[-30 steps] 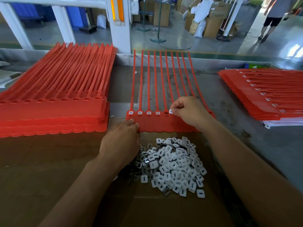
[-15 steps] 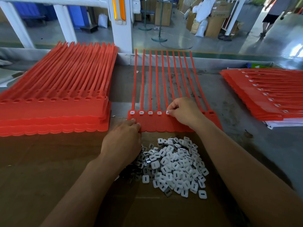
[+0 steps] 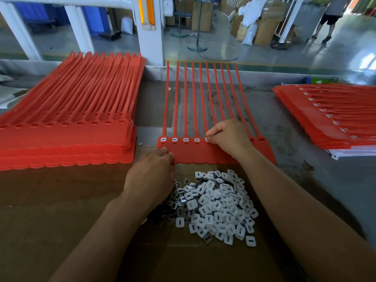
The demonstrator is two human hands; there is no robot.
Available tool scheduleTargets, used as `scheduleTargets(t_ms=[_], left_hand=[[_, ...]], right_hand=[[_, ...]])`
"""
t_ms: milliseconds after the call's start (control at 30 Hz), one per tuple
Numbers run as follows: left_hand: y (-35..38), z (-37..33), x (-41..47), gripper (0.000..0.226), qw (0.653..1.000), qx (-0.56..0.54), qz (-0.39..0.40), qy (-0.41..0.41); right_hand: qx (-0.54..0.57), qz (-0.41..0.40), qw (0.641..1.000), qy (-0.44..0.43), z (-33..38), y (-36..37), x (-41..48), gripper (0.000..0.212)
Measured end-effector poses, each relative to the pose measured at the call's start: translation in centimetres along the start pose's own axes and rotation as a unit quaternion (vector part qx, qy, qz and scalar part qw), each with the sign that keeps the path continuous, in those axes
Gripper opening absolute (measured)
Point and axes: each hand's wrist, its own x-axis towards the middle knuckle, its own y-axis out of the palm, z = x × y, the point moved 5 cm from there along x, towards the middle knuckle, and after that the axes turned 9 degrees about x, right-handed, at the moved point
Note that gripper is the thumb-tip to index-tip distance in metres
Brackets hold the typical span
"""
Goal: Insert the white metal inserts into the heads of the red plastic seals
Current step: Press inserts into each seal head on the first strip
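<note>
One white insert (image 3: 207, 139) pinched in right hand (image 3: 227, 137) grip — at fifth seal head (image 3: 207, 142).

Grey bench (image 3: 295, 143): seal strips (image 3: 203, 153), likely cardboard (image 3: 50, 200), inserts (image 3: 219, 208).

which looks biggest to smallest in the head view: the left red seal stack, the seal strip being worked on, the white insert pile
1. Left red seal stack, clearly the largest.
2. Seal strip being worked on.
3. White insert pile, smallest, although it lies nearest the camera.
</note>
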Motion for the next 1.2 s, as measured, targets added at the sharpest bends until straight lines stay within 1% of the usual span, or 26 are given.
scheduleTargets(t_ms=[67,167,300,333,400,433,533,600,833,933,1067,1133,1200], left_hand=[[0.0,0.0,0.0,0.033,1.0,0.0,-0.002,-0.001],[0.0,0.0,-0.1,0.035,1.0,-0.002,-0.004,0.0],[0.1,0.1,-0.2,0.037,1.0,-0.004,-0.005,0.0],[0.1,0.2,-0.2,0.037,1.0,-0.004,-0.004,0.0],[0.1,0.2,-0.2,0.037,1.0,-0.004,-0.004,0.002],[0.1,0.1,-0.2,0.037,1.0,-0.003,-0.005,0.002],[0.1,0.1,-0.1,0.036,1.0,-0.001,-0.006,0.002],[0.0,0.0,-0.2,0.035,1.0,0.001,-0.008,0.004],[0.2,0.1,-0.1,0.037,1.0,0.004,-0.004,0.002],[0.2,0.1,-0.2,0.038,1.0,0.005,-0.003,0.003],[0.2,0.0,-0.1,0.037,1.0,0.004,-0.004,0.002],[0.2,0.0,-0.1,0.035,1.0,0.006,-0.005,0.005],[0.2,0.0,-0.1,0.035,1.0,0.01,-0.006,0.006]], right_hand=[[0.008,0.009,1.0,0.015,0.2,0.0,0.1,0.008],[0.007,0.018,0.999,0.037,0.3,-0.1,0.3,0.02],[0.01,0.018,0.998,0.061,0.4,-0.2,0.6,0.024],[0.004,0.026,0.997,0.071,0.5,-0.1,0.7,0.022],[-0.032,0.05,0.995,0.085,0.6,-0.1,1.1,0.012],[-0.048,0.06,0.993,0.085,0.8,-0.1,1.2,0.011],[-0.058,0.074,0.991,0.096,0.8,-0.1,1.5,0.018],[-0.089,0.092,0.987,0.1,0.9,0.0,1.7,0.023],[-0.071,0.07,0.989,0.108,0.9,0.0,1.9,0.019],[-0.085,0.087,0.987,0.106,0.8,0.2,1.8,0.021],[-0.007,0.056,0.994,0.091,0.4,-0.3,1.2,0.011],[-0.005,0.059,0.996,0.073,0.3,-0.2,0.8,0.012],[0.0,0.068,0.996,0.054,0.3,-0.3,0.3,0.017]])
